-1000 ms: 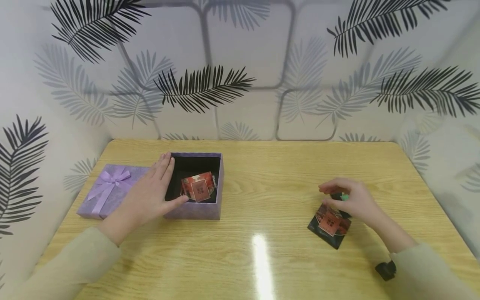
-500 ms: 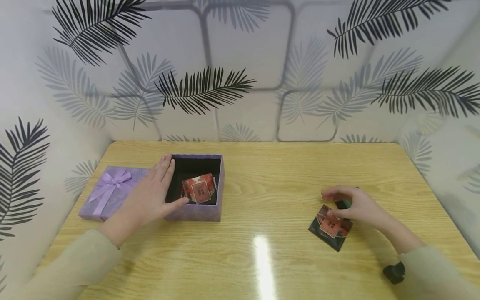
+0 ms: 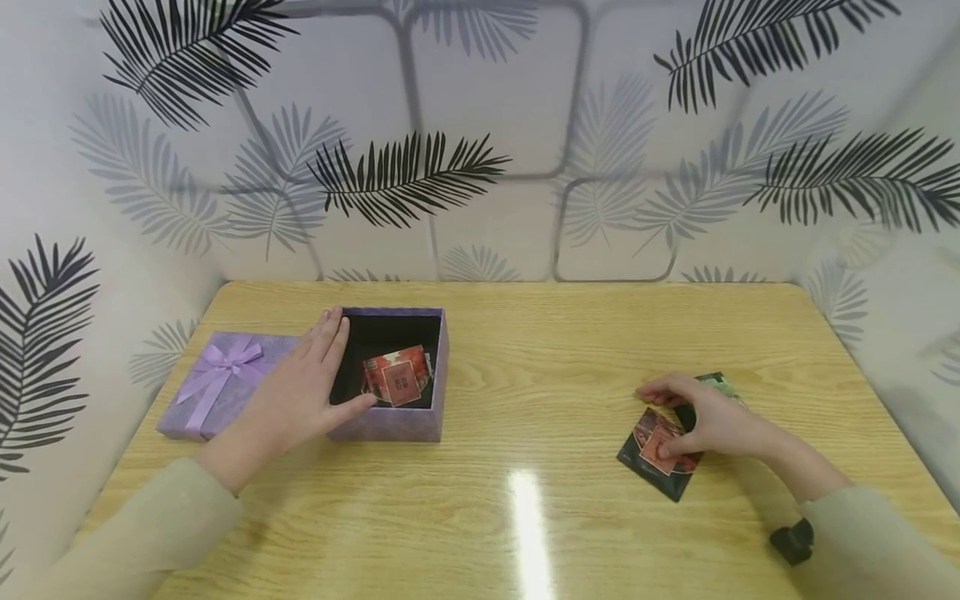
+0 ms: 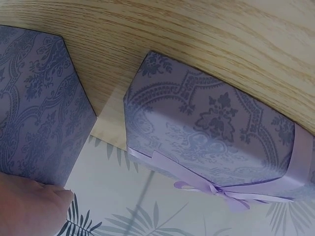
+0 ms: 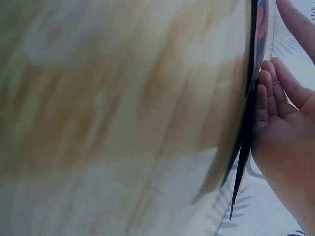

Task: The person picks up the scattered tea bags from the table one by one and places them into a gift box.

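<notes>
My left hand (image 3: 300, 387) rests along the left wall of an uncovered purple box (image 3: 386, 425), fingers straight, thumb over its front edge. Inside the box lie red printed sachets (image 3: 401, 377). At the right, my right hand (image 3: 712, 417) hovers low over flat packets, thumb touching a black sachet with a red label (image 3: 656, 467) that lies on the table. Its other fingers arch past the sachet's far side, not visibly gripping it. Partly under this hand is a black and green sachet (image 3: 717, 383). In the right wrist view, the fingers (image 5: 275, 93) lie against the dark packet edges.
Left of the box lies its purple lid (image 3: 217, 387) with a ribbon bow, partly behind my left forearm. The wooden table (image 3: 525, 358) ends at a leaf-patterned backdrop (image 3: 480, 100). A small black object (image 3: 792, 542) is by the right sleeve.
My right thumb has come down onto the red-labelled sachet, and the hand has shifted slightly, exposing more of the green sachet. The left hand and box hold still.
</notes>
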A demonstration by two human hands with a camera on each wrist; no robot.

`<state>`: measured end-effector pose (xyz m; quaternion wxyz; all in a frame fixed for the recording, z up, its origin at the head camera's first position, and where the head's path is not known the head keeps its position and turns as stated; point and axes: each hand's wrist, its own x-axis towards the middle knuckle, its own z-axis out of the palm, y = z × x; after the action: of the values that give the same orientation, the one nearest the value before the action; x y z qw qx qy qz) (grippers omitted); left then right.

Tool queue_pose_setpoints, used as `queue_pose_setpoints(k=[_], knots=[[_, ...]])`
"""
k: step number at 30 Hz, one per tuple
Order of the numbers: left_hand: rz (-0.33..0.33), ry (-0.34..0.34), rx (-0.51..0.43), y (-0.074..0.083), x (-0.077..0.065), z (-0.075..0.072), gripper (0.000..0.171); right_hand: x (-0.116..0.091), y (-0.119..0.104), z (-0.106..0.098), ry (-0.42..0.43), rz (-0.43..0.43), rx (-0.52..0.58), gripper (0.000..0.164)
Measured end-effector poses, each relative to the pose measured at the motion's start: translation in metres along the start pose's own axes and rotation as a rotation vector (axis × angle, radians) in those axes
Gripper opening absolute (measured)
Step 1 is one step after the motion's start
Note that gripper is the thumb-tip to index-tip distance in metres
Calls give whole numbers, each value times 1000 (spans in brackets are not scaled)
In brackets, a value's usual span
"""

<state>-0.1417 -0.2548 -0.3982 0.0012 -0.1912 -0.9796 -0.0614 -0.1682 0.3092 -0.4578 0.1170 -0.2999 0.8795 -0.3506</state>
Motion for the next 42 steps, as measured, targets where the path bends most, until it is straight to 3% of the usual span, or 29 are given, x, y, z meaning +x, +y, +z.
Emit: queue_pose_setpoints(k=[8, 17, 28, 38, 42], knots=[[-2, 4, -1, -1, -2, -1, 113, 3, 1, 3, -18, -42, -79, 81], [-7, -1, 7, -1, -3, -1, 112, 7, -6, 6, -3, -22, -186, 65], [-21, -4, 1, -3, -3, 0, 112, 16, -5, 11, 37, -62, -260, 48], [-13, 0, 3, -4, 1, 0, 113, 20, -10, 10, 108, -92, -226, 43], [-6, -9, 5, -3, 2, 1, 113, 23, -12, 11, 137, -112, -153, 37]])
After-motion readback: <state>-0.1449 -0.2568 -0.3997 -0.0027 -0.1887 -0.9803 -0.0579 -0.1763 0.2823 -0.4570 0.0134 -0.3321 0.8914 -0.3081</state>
